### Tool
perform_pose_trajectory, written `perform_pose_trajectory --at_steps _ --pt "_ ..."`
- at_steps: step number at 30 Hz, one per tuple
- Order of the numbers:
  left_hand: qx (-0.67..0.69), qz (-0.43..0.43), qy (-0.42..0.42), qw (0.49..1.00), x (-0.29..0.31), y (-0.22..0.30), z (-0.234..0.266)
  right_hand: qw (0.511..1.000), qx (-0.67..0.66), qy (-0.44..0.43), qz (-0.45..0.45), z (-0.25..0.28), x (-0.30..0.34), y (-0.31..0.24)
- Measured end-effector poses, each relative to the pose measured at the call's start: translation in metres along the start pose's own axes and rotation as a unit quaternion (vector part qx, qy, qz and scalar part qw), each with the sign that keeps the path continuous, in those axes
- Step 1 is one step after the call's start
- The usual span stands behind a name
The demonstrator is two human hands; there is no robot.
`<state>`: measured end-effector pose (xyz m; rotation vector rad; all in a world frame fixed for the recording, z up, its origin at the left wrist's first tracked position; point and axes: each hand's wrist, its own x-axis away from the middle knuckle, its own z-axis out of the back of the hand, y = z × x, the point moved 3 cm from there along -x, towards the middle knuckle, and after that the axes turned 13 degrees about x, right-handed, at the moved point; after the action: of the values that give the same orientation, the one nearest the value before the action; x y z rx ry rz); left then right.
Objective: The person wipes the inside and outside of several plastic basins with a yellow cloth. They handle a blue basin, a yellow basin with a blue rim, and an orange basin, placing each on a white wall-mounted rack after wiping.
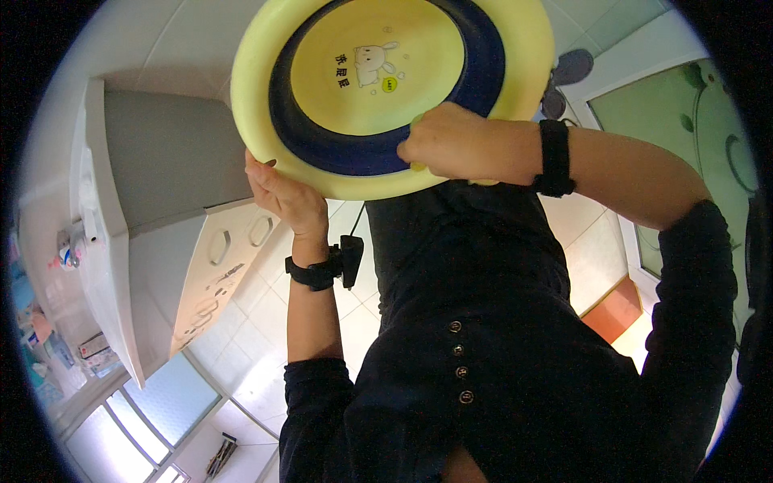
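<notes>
A round yellow basin [515, 105] with a dark blue band around its inner wall is tilted up in front of me. A white rabbit print marks its yellow bottom. My left hand [288, 197] grips the outer rim at the lower left, its thumb over the edge. Closed, my right hand [455, 141] is inside the near side of the basin, against the blue band. Yellowish bits of a small thing [417, 167] stick out from its fingers; its kind is mostly hidden. Both wrists wear black straps, and a small black device hangs by the left one.
To the left stands a cabinet with a pale door [217, 266] and a white top [101, 241] that holds bottles and small packages. A glass door [652, 129] with a white frame is at the right. Dark slippers [573, 67] lie beyond the basin, and light tiles [250, 330] cover the floor.
</notes>
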<state>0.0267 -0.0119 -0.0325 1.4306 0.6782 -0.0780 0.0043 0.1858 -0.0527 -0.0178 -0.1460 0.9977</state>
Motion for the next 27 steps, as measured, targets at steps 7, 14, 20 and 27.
perform_pose_trajectory --at_steps 7,14,20,27 --pt "0.031 0.023 0.029 0.999 -0.002 -0.003 -0.002 0.849 -0.387 0.329 -0.149 0.051 -0.041 -0.006" --pt "0.058 0.026 0.015 0.998 0.002 -0.012 0.006 0.97 -0.223 0.038 -0.093 0.022 -0.04 -0.034" --pt "0.136 0.047 -0.003 0.99 0.0 -0.015 0.001 0.966 -0.174 0.044 -0.188 0.027 -0.015 0.02" --pt "0.162 0.046 0.01 0.986 -0.002 -0.009 -0.009 0.811 -0.389 0.358 -0.251 0.038 -0.07 0.014"
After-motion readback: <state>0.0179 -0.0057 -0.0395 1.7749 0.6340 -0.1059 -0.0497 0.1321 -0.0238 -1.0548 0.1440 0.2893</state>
